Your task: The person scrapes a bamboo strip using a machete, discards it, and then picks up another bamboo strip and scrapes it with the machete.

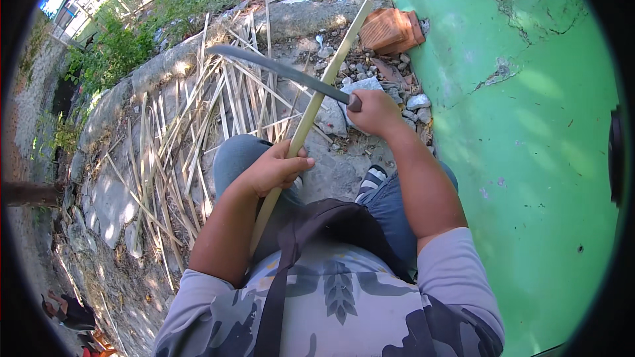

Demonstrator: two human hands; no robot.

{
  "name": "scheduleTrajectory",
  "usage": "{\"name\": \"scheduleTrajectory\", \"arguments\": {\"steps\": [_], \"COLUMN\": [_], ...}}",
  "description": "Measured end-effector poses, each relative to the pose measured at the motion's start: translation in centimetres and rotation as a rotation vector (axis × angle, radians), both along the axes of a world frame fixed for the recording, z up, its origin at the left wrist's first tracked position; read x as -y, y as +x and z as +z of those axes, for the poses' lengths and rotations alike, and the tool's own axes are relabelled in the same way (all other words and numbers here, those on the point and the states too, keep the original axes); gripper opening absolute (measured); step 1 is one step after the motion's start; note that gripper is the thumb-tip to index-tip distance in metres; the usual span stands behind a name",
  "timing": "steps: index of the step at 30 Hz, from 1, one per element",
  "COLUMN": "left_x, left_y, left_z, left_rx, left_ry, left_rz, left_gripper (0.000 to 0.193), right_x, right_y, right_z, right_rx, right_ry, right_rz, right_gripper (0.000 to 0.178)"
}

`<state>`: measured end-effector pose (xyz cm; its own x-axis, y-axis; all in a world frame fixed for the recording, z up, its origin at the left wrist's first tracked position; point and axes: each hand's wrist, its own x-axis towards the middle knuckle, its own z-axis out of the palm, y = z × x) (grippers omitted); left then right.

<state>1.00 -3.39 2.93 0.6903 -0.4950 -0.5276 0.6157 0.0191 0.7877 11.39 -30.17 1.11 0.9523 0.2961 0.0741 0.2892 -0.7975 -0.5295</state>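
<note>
My left hand [278, 168] is closed around a long pale strip of split bamboo [308, 123], which slants from my lap up and away to the right. In my right hand [374, 114] is the handle of a machete [284, 69], its long curved grey blade pointing to the far left. The blade crosses the bamboo strip well above my left hand and appears to lie against it. Part of the strip's near end is hidden behind my left arm.
Many thin split strips [192, 112] lie heaped on the stony ground to the left. Rubble [418, 102] and an orange hollow brick [391, 30] sit ahead, beside a cracked green surface [529, 152] on the right. A person [73, 311] is at the lower left.
</note>
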Motion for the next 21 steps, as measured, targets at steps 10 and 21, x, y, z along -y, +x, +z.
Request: {"name": "scheduleTrajectory", "arguments": {"steps": [10,21], "left_x": [1.0,0.7], "left_y": [0.4,0.4], "left_z": [0.0,-0.1], "left_rx": [-0.046,-0.043], "left_ry": [0.080,0.083], "left_rz": [0.060,0.031], "left_gripper": [0.029,0.030], "right_x": [-1.5,-1.4], "right_y": [-1.6,-1.5], "right_z": [0.6,-0.4], "right_rx": [-0.008,-0.173], "right_ry": [-0.053,0.137], "right_rz": [0.174,0.124], "right_gripper": [0.025,0.020]}}
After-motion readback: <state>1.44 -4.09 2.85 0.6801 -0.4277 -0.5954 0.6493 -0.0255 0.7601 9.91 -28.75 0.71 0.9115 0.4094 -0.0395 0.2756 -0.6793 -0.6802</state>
